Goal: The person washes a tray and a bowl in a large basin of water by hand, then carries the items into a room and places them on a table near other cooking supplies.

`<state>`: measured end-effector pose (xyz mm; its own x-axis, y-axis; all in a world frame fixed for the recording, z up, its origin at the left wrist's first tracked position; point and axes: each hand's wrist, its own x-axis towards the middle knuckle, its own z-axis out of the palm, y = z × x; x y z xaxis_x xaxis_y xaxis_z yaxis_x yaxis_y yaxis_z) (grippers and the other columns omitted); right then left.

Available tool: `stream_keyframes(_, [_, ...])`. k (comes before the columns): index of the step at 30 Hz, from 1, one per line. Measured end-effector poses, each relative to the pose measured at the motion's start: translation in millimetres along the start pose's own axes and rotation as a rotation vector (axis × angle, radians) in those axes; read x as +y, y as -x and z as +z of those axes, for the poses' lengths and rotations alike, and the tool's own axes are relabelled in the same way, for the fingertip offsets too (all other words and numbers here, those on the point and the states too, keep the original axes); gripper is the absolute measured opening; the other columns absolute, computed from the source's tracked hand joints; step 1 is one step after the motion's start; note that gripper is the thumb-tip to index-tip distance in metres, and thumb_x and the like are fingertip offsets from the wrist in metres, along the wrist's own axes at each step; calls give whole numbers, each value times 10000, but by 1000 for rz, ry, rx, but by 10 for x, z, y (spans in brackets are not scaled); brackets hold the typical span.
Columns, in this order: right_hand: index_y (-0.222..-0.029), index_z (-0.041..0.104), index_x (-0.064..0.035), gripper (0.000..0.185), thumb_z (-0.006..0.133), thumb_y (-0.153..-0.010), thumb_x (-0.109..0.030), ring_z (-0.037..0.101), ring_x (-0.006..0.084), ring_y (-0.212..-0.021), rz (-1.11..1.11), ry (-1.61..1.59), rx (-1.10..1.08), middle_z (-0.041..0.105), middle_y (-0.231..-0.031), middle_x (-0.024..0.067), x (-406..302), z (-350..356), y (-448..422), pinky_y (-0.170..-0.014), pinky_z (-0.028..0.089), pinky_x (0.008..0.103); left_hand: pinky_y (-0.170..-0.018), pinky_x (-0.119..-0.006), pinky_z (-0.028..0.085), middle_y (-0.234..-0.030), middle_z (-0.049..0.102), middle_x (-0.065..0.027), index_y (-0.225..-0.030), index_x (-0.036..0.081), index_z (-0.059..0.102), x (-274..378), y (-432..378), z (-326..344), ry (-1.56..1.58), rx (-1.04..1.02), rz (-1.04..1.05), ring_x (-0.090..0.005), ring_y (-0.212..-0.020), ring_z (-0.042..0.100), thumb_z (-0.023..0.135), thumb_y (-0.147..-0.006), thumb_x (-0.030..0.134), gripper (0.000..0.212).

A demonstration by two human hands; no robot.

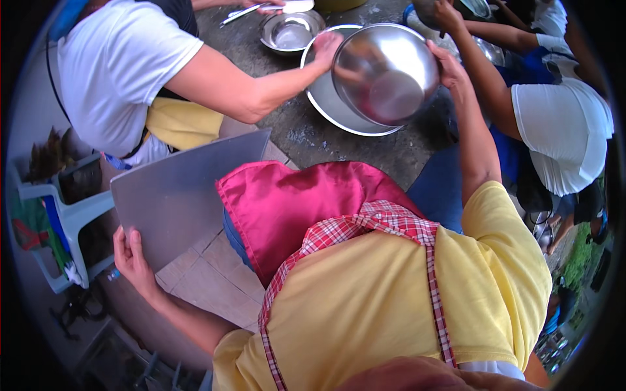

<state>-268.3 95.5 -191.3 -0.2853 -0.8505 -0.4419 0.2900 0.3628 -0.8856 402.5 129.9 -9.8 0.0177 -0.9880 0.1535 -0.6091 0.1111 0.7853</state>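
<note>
My left hand (131, 256) grips the lower left edge of a flat grey tray or board (188, 195), held tilted at my left side. With my right hand (447, 66) I hold the right rim of a stainless steel mixing bowl (386, 73), its rounded underside turned towards me. The bowl is over a large white-rimmed basin (325, 105) on the dark ground and hides part of it. A co-worker's hand (326, 49) is close to the bowl's left side; whether it touches the bowl I cannot tell. The inside of the bowl is hidden.
Left of the basin stands a smaller metal bowl (292, 32), with a white-bladed utensil (293, 6) above it. One co-worker in a white shirt (132, 63) leans in from the left, others crowd the right. A plastic chair (73, 215) stands at far left.
</note>
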Motion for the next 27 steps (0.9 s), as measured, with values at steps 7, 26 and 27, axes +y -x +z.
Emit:
stream_keyframes(7, [-949,607,-26,411,735,-649,-276,548,93,-744,-164,355,-456,617,-812,3,-523,560,588,-724,427,224,-743,-179,388,-942,562,-24,-1049,-30,538,-50,24,-33,-26,81,-38,-54,-817,494,535,-864,76,214])
stream_keyframes(26, [-940,629,-87,298,668,-646,-108,595,315,-726,-768,1038,-1228,608,-722,145,128,2734,1094,-630,460,394,-713,-248,413,-907,604,-53,-1012,-1,575,-701,1798,-1377,-16,778,-565,-122,-781,542,555,-843,119,207])
stream_keyframes(27, [-845,611,-51,237,660,-616,-89,605,302,-691,-852,1024,-1246,615,-687,115,376,2736,1069,-604,463,389,-713,-248,413,-907,604,-53,-1012,-1,575,-863,1920,-1434,-14,774,-566,-122,-781,542,555,-843,119,207])
